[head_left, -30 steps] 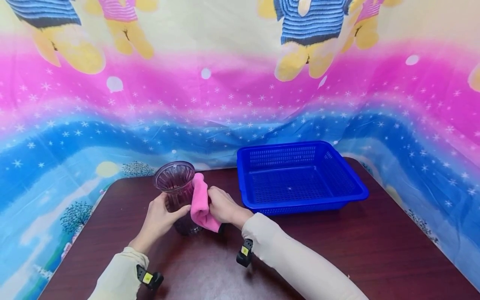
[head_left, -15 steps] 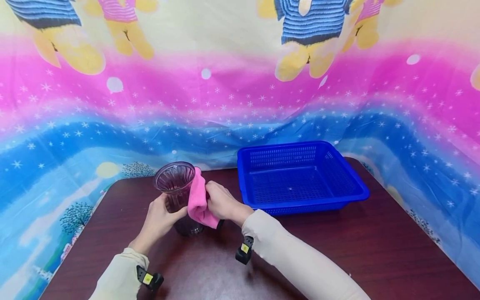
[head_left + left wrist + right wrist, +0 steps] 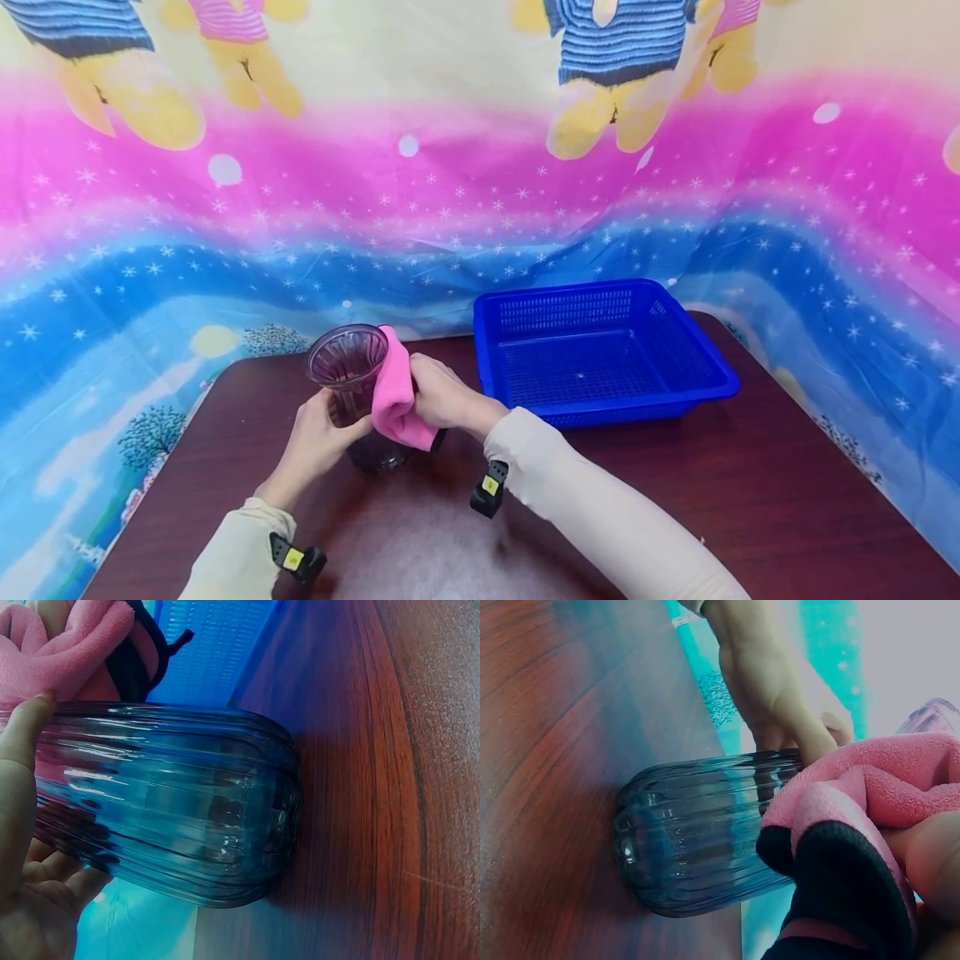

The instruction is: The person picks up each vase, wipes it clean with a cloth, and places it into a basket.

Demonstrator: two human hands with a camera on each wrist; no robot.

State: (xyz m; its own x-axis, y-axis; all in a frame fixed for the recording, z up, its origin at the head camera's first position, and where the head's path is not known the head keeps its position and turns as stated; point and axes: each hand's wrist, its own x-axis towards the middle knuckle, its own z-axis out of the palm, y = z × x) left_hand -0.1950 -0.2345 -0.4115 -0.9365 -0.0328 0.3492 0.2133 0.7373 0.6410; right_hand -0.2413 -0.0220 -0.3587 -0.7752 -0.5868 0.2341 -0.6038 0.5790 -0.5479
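Gripping the ribbed glass vase (image 3: pixel 354 402) around its body, the left hand (image 3: pixel 318 433) has its thumb on the near side and its fingers curled round the far side, spread as wide as the glass asks; taking the clock as laid on the table (image 3: pixel 420 533), with twelve away from the person, this hand sits at about eight o'clock of the vase; the vase stands on the table with its flared rim upward, and whether it leans a little I cannot tell.

At three o'clock of the vase is a folded pink cloth (image 3: pixel 393 396), which lies against the glass and reaches up to the rim; the right hand (image 3: pixel 446 396), at three o'clock of the cloth, holds it in closed fingers, though the cloth hides part of these fingers; the right wrist view shows black edging (image 3: pixel 847 877) on the cloth.

Between two and three o'clock of the vase, well apart from it, a blue basket (image 3: pixel 577 354) with perforated walls rests on the table, near the right hand; both arms wear pale sleeves (image 3: pixel 600 508), with a small black camera (image 3: pixel 489 490) at each wrist; toward twelve, a printed curtain (image 3: pixel 480 167) in pink and blue hangs behind the table.
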